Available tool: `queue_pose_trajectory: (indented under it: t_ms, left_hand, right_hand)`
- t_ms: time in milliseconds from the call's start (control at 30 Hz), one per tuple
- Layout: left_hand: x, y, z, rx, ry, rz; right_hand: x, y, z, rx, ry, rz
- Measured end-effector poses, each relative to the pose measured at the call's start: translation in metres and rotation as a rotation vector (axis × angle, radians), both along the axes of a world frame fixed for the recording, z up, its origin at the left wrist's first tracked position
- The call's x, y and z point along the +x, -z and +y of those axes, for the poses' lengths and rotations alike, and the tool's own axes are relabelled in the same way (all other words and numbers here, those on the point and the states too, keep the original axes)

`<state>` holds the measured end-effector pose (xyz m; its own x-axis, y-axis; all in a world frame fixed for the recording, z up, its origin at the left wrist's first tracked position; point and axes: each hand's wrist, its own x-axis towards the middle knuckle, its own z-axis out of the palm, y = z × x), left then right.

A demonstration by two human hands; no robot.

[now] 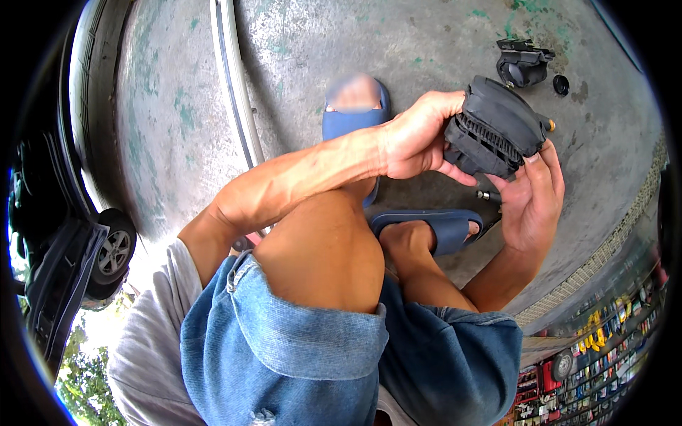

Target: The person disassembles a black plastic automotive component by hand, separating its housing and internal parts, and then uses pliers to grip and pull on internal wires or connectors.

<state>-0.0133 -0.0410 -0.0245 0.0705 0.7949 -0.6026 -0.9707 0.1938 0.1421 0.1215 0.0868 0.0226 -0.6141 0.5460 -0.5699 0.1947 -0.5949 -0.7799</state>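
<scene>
Over a stained concrete floor (298, 42), a worker in denim shorts (312, 341) holds a black plastic housing (497, 117) btwn both hands, fwd & to the R of the knees. L hand (415, 138) grips its upper-left end, thumb at the top edge, fingers spread below; the part sits out past the palm. R hand (529, 202) pinches the lower-right corner w/ bent fingers, some tips hidden behind the part. Long axis runs diag., upper L to lower R; smooth rounded shell faces up & away, ribbed side faces back twd the wearer, & an orange-tipped bit (550, 125) juts from the far R side. On the floor beyond: a 2nd black part (524, 65) w/ a round black cap (561, 85) just beside it. Blue sandals (446, 233) are nearer in.
</scene>
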Motion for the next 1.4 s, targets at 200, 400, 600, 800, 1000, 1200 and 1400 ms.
queue_pose_trajectory:
  t_ms: [200,400,600,800,1000,1200,1400]
  left_hand:
    - [0.0,-0.001,0.002,-0.098,0.084,0.197]
    - [-0.002,-0.002,0.0,-0.098,0.09,0.16]
    - [0.0,-0.002,0.001,-0.133,0.122,0.127]
    - [0.001,0.0,-0.003,-0.151,0.12,0.085]
    - [-0.001,0.003,-0.002,-0.087,0.094,-0.018]
    - [0.0,-0.004,0.003,-0.039,0.079,-0.113]
    - [-0.003,-0.004,0.002,0.005,0.06,-0.164]
  right_hand:
    - [0.006,0.008,0.009,-0.118,-0.144,-0.038]
    - [0.003,0.017,0.008,-0.174,-0.079,0.053]
    - [0.01,0.029,0.014,-0.198,-0.097,0.103]
    - [0.001,0.026,0.002,-0.197,0.02,0.057]
    - [-0.001,0.019,0.002,-0.017,0.006,0.054]
    - [0.01,0.005,-0.001,0.474,0.03,-0.049]
    - [0.017,-0.006,-0.003,0.796,-0.098,0.122]
